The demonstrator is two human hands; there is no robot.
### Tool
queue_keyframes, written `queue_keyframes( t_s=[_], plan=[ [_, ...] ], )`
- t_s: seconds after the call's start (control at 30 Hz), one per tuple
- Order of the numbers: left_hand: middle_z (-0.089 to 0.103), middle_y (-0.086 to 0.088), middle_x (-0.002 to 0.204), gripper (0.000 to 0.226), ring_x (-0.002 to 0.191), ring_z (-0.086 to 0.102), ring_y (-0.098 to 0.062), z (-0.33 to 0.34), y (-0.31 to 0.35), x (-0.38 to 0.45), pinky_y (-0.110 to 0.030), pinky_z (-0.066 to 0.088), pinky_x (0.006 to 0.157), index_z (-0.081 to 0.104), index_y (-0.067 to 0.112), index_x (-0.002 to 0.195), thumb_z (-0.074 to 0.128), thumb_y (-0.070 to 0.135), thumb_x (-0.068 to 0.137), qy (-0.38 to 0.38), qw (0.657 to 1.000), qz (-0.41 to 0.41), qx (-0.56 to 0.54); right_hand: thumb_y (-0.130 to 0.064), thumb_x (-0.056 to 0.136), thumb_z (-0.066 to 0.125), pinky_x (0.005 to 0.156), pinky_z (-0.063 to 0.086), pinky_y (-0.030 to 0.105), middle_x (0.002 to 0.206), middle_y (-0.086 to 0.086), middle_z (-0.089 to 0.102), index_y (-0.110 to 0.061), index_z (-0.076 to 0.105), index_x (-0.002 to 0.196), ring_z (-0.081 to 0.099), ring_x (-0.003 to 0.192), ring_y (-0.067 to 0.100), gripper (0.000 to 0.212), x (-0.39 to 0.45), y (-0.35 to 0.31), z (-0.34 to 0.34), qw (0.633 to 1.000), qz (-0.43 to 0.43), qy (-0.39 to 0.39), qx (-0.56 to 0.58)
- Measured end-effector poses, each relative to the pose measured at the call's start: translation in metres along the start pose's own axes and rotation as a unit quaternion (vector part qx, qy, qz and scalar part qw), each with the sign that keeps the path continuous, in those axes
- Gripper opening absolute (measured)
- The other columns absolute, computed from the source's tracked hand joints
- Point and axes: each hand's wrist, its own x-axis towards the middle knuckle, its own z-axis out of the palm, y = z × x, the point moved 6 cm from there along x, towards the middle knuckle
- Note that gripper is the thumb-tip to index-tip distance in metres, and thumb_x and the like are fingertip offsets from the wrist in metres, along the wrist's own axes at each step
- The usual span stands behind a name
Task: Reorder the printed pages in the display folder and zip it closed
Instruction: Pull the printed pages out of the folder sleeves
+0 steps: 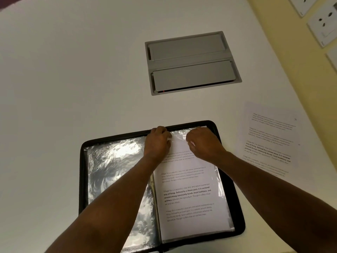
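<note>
Display folder (83, 179) — open flat on the worktop (54, 88) nearest me, zip undone. Printed page (187, 194) in its right-hand sleeve: I judge it light, floppy, slick against plastic; best taken at the top edge. Left hand (157, 141) and right hand (202, 141) — fingers curled, pinching there. Loose page (269, 139) beyond, right.

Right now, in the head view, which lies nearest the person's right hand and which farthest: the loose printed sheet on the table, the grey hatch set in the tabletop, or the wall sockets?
From the right hand, which is at the top edge of the folder's right page:
1. Loose printed sheet, on the table to its right.
2. Grey hatch, set in the tabletop beyond the folder.
3. Wall sockets, on the yellow wall, far upper right.
</note>
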Motion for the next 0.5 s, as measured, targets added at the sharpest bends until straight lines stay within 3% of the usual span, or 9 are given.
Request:
queue_keyframes(
  t_s=[0.1,0.2,0.27,0.33,0.5],
  plan=[
    [0.066,-0.003,0.102,0.011,0.094,0.057,-0.022,-0.007,0.001,-0.001,-0.033,0.042,0.078,0.071,0.014,0.094,0.064,0.015,0.086,0.032,0.999,0.023,-0.006,-0.017,0.079,0.063,0.061,0.036,0.026,0.06,-0.003,0.055,-0.013,0.059,0.074,0.05,0.055,0.015,0.007,-0.003,-0.002,-0.01,0.998,0.012,-0.008,0.059],
    [0.069,0.002,0.089,0.014,0.086,0.06,-0.018,-0.012,0.0,-0.005,-0.034,0.04,0.081,0.072,0.017,0.091,0.058,0.019,0.091,0.032,0.998,0.045,0.002,-0.026,0.087,0.061,0.049,0.035,0.018,0.055,-0.009,0.052,-0.014,0.057,0.082,0.051,0.048,0.011,0.013,0.002,-0.007,-0.018,0.992,0.04,-0.033,0.116],
    [0.071,0.003,0.089,0.018,0.085,0.061,-0.018,-0.016,-0.002,-0.008,-0.035,0.04,0.083,0.073,0.018,0.093,0.056,0.022,0.094,0.026,0.998,0.05,0.005,-0.028,0.096,0.052,0.055,0.049,0.025,0.065,-0.009,0.062,-0.016,0.058,0.094,0.059,0.056,0.011,0.014,0.012,-0.009,-0.016,0.981,0.069,-0.071,0.168],
    [0.072,0.002,0.091,0.019,0.085,0.06,-0.018,-0.019,-0.003,-0.011,-0.035,0.045,0.081,0.072,0.017,0.096,0.054,0.022,0.096,0.016,0.999,0.049,-0.009,-0.024,0.099,0.046,0.07,0.055,0.036,0.084,0.0,0.071,-0.016,0.062,0.103,0.064,0.069,0.015,0.018,0.027,-0.008,-0.01,0.975,0.089,-0.123,0.161],
    [0.069,-0.001,0.095,0.017,0.09,0.056,-0.016,-0.023,-0.003,-0.015,-0.029,0.046,0.072,0.066,0.013,0.1,0.051,0.019,0.096,-0.012,0.997,0.035,-0.07,-0.011,0.09,0.059,0.078,0.055,0.035,0.109,0.001,0.064,-0.023,0.065,0.111,0.062,0.083,0.018,0.024,0.056,-0.007,0.003,0.952,0.069,-0.297,-0.022]
  ],
)
